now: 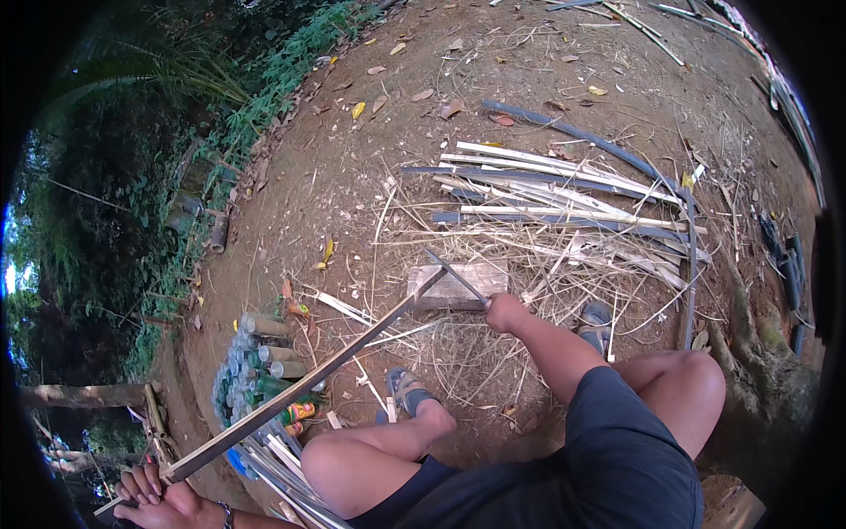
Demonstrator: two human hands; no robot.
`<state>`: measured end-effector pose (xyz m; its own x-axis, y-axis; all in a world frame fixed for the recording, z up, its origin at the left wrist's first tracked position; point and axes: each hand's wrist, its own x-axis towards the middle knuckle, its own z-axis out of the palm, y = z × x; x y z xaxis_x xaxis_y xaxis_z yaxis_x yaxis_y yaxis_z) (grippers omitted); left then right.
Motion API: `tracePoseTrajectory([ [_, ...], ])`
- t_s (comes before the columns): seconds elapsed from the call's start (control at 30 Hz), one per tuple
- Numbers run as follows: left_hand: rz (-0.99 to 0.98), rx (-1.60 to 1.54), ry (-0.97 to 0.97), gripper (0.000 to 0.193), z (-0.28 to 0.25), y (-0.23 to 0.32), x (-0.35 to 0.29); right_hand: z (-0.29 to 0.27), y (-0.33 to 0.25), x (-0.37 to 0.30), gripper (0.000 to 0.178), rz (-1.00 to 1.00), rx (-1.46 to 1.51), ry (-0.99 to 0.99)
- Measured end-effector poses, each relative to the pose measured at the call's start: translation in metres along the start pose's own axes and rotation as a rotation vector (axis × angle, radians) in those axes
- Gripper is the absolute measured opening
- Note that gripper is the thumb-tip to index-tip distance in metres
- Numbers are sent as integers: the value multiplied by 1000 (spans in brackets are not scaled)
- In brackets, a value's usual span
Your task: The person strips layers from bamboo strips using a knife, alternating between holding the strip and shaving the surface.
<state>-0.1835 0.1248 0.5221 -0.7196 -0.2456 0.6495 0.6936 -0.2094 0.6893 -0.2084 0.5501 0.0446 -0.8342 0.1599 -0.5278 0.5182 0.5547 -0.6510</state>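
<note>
My left hand (159, 501), at the lower left, is closed round the near end of a long bamboo strip (308, 379), dark on one face and pale along its edge. The strip runs slantwise up to a low wooden block (476, 275) on the ground between my feet. Over the block my right hand (504, 313) grips a knife (458, 279) by its handle. Its thin blade points up and left and crosses the strip's far end. I cannot tell whether the blade touches the strip or lies just over it.
Split bamboo strips (564, 189) lie piled beyond the block, with thin shavings (476, 353) around it. Plastic bottles (256, 361) and more strips (280, 467) are beside my left leg. A tree trunk (767, 379) stands at right; green plants (264, 97) border the left.
</note>
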Motion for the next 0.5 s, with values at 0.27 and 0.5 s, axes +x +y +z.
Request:
tracePoseTrajectory([
  [0.27, 34, -119, -142, 54, 3, -5, -1, -4, 11, 3, 32, 138, -42, -11],
  [0.5, 39, -354, -402, 58, 18, -4, -23, -6, -98, -100, 29, -188, 109, -93],
])
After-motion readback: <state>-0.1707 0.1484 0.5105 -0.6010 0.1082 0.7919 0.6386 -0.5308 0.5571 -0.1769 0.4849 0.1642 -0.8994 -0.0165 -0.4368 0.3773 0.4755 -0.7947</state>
